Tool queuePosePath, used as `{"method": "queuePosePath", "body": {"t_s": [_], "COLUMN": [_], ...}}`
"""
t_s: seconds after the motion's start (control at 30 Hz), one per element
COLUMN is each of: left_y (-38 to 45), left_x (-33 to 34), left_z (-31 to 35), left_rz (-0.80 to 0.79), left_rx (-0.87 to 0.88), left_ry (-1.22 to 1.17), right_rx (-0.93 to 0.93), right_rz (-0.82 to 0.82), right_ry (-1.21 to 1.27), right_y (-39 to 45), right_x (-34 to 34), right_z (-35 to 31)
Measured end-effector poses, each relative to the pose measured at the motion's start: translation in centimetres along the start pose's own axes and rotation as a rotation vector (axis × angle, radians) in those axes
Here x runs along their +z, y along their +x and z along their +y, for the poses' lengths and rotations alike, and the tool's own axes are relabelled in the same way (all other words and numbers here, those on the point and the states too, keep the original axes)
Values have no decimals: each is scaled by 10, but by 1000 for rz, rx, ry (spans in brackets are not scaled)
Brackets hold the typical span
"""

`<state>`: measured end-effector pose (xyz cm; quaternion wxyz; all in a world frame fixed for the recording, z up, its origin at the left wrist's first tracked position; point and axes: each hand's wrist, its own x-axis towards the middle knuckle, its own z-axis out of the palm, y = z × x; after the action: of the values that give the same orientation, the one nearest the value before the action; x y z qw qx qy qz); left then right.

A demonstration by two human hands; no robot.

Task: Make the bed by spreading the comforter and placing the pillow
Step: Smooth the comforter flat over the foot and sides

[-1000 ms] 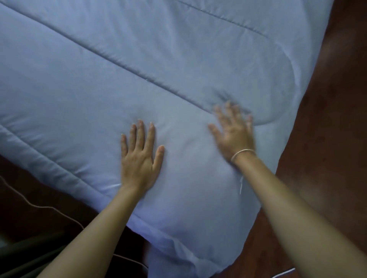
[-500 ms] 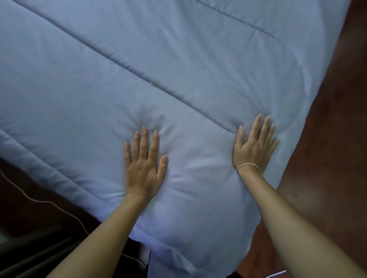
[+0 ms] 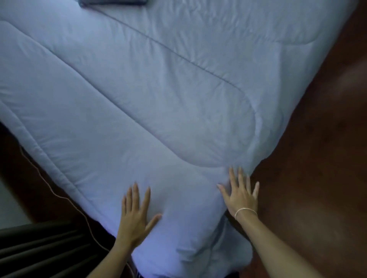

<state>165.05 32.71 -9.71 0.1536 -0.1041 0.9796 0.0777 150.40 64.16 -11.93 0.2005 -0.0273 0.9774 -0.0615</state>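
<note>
Both palms are down on the comforter (image 3: 158, 95), right at the near corner of the bed. The left hand (image 3: 137, 216) lies flat with fingers straight and spread, thumb swung out to the right, pressing the pale blue fabric just inside the corner. The right hand (image 3: 241, 196) is flat too, fingers splayed and a little blurred, and it sits on the comforter's right-hand edge, where the fabric drops off towards the brown floor (image 3: 317, 158). A thin bracelet (image 3: 245, 210) rings that wrist. Neither hand grips anything; this is pressing and smoothing, not pulling.

Now the geometry that counts. The comforter spreads ahead of the fingers and off to the left, its quilted seams running diagonally from upper left down towards the right hand. The corner itself hangs below and between the two wrists, bunched and folded over the bed's edge. The right hand is the one nearer the loose edge, so any tug to square the corner looks like its job, while the left is placed to pin the fabric.

Far up the bed, at the top of the picture, a dark flat object (image 3: 113, 2) lies on the comforter; what it is cannot be told. No pillow is in sight, so that part of the job looks undone. A thin cord (image 3: 59, 196) trails along the dark floor at left. Nothing here holds anything else, no boxes, no baskets.
</note>
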Motion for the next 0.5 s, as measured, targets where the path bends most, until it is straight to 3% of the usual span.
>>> {"method": "queuePosePath", "body": {"t_s": [0.1, 0.33, 0.5], "left_y": [-18, 87, 165], "left_x": [3, -66, -144], "left_z": [53, 206, 298], "left_rz": [-51, -173, -19], "left_rx": [-15, 39, 132], "left_ry": [9, -53, -144], "right_rx": [24, -136, -171], "right_rz": [-139, -56, -8], "right_ry": [-88, -85, -26], "right_y": [-6, 37, 67], "right_x": [-26, -152, -220], "right_z": [65, 122, 127]}}
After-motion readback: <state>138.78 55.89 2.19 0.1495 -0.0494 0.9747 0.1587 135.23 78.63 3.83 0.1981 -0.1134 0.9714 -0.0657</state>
